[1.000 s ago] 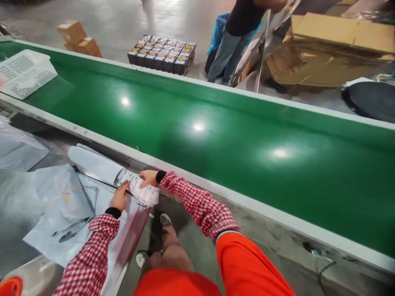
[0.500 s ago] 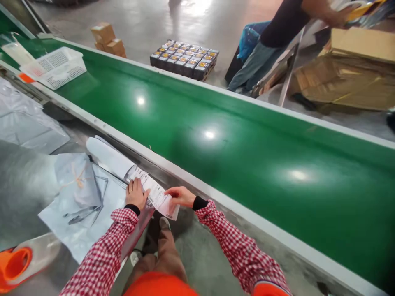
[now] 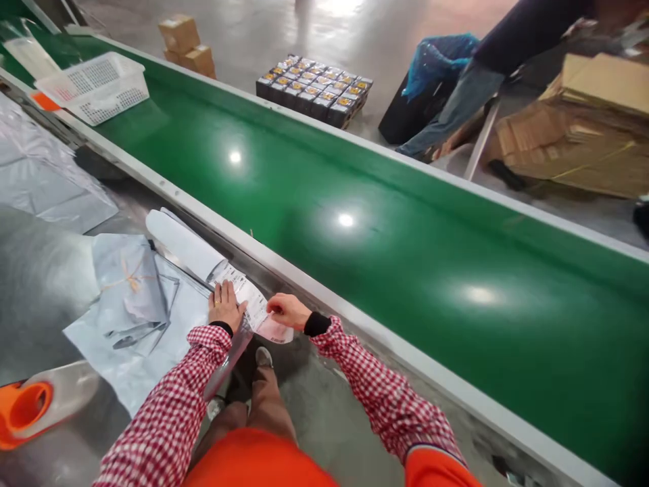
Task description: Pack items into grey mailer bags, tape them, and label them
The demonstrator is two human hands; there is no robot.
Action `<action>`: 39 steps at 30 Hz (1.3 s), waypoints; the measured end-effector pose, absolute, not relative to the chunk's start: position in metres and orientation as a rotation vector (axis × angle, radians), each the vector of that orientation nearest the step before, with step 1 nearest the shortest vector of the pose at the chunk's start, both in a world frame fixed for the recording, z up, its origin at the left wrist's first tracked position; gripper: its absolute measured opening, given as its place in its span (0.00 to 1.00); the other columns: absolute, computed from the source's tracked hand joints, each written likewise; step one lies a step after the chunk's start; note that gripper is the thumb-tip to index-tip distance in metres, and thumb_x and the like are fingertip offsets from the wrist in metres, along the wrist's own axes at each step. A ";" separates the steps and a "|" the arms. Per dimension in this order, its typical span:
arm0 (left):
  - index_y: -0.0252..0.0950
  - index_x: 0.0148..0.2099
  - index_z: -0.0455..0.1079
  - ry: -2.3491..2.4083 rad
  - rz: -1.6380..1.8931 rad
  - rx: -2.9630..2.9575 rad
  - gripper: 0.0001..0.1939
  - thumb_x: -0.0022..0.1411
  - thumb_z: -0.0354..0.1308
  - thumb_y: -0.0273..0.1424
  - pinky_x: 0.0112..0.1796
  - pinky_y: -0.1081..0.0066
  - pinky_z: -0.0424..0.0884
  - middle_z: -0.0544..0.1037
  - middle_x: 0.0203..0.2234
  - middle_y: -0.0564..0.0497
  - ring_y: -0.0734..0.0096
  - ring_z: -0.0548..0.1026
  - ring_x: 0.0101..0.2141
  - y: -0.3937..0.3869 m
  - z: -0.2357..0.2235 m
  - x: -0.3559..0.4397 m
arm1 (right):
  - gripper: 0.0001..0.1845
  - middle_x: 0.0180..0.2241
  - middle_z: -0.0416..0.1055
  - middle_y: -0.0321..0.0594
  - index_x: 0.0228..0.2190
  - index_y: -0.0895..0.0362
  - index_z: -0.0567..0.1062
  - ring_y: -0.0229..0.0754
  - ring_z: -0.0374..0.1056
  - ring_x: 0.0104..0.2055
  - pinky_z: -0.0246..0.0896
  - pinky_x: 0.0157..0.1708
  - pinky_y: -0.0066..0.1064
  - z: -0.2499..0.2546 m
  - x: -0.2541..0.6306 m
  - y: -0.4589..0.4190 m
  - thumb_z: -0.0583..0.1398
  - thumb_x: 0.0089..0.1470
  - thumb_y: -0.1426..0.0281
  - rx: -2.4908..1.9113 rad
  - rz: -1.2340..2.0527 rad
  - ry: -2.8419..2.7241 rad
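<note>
A strip of printed shipping labels (image 3: 257,312) runs out over the table's corner from a white roll-like bundle of paper (image 3: 185,245). My left hand (image 3: 226,308) lies flat at the strip's near edge, fingers stretched out and a ring on one of them. With thumb and fingers pinched together, my right hand (image 3: 289,312) holds the strip further along, its free end hanging below. Left of my left hand, a folded grey mailer bag bundle (image 3: 129,284) tied with string rests on flat grey mailer bags (image 3: 96,338).
Beyond the table runs a green conveyor belt (image 3: 405,264) with a raised pale rim. It carries a white plastic basket (image 3: 109,88). An orange tape dispenser (image 3: 30,406) lies at lower left. Across the belt are a person (image 3: 476,95), flattened cardboard (image 3: 572,142) and wrapped goods (image 3: 314,88).
My right hand has shifted slightly left and up along the label strip, and its fingers are more curled. My left hand stays flat. The person across the belt has moved right.
</note>
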State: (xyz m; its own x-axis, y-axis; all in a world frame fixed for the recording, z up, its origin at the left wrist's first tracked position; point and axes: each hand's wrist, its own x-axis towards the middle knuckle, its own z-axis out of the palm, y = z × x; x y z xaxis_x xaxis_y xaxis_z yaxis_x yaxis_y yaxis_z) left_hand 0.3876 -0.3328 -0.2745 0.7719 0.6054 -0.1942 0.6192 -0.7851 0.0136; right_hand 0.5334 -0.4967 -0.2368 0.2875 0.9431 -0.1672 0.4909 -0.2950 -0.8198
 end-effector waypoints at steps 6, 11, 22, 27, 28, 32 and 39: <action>0.23 0.70 0.49 0.995 -0.290 2.860 0.38 0.66 0.48 0.42 0.64 0.48 0.49 0.53 0.68 0.34 0.45 0.50 0.67 -0.333 -0.275 0.388 | 0.08 0.34 0.71 0.39 0.29 0.59 0.78 0.37 0.65 0.32 0.62 0.36 0.28 -0.231 0.528 -0.491 0.60 0.46 0.80 -2.019 0.854 -1.409; 0.23 0.70 0.48 1.019 -0.321 2.856 0.38 0.67 0.47 0.42 0.65 0.49 0.47 0.51 0.69 0.35 0.46 0.49 0.68 -0.335 -0.273 0.390 | 0.09 0.43 0.71 0.40 0.33 0.56 0.78 0.37 0.68 0.37 0.63 0.39 0.28 -0.229 0.523 -0.510 0.60 0.53 0.78 -2.014 0.794 -1.480; 0.24 0.71 0.46 1.007 -0.324 2.845 0.37 0.67 0.45 0.42 0.65 0.48 0.47 0.49 0.69 0.37 0.47 0.47 0.68 -0.336 -0.274 0.390 | 0.21 0.35 0.70 0.40 0.49 0.56 0.76 0.39 0.69 0.36 0.66 0.40 0.30 -0.249 0.522 -0.513 0.59 0.53 0.80 -2.052 0.753 -1.462; 0.24 0.71 0.45 1.006 -0.344 2.800 0.38 0.67 0.46 0.41 0.65 0.47 0.47 0.49 0.69 0.37 0.46 0.46 0.68 -0.337 -0.270 0.391 | 0.13 0.39 0.71 0.42 0.42 0.54 0.80 0.40 0.70 0.38 0.68 0.41 0.31 -0.251 0.525 -0.506 0.58 0.58 0.75 -2.041 0.714 -1.516; 0.24 0.71 0.45 1.005 -0.346 2.789 0.37 0.67 0.46 0.41 0.65 0.47 0.47 0.49 0.69 0.37 0.46 0.46 0.68 -0.337 -0.270 0.391 | 0.13 0.40 0.72 0.42 0.42 0.53 0.80 0.40 0.70 0.38 0.68 0.41 0.30 -0.251 0.524 -0.507 0.57 0.60 0.73 -2.020 0.701 -1.531; 0.25 0.71 0.44 0.995 -0.349 2.755 0.38 0.67 0.46 0.41 0.65 0.47 0.46 0.47 0.70 0.37 0.46 0.44 0.69 -0.337 -0.272 0.390 | 0.16 0.37 0.72 0.43 0.44 0.52 0.79 0.40 0.70 0.36 0.69 0.38 0.30 -0.255 0.520 -0.517 0.53 0.62 0.71 -1.859 0.590 -1.580; 0.27 0.72 0.43 1.000 -0.361 2.745 0.38 0.68 0.45 0.42 0.65 0.48 0.45 0.46 0.70 0.40 0.47 0.43 0.69 -0.337 -0.274 0.390 | 0.16 0.39 0.73 0.46 0.38 0.54 0.81 0.43 0.71 0.37 0.72 0.39 0.36 -0.263 0.517 -0.540 0.54 0.62 0.65 -1.856 0.530 -1.420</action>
State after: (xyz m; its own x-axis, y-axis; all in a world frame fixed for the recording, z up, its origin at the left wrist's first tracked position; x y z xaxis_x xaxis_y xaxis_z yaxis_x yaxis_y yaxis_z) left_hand 0.3902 -0.3371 -0.2741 0.7418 0.6032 -0.2930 0.6514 -0.7520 0.1010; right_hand 0.5172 -0.5398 -0.2625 0.3057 0.9464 0.1042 0.6464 -0.1259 -0.7526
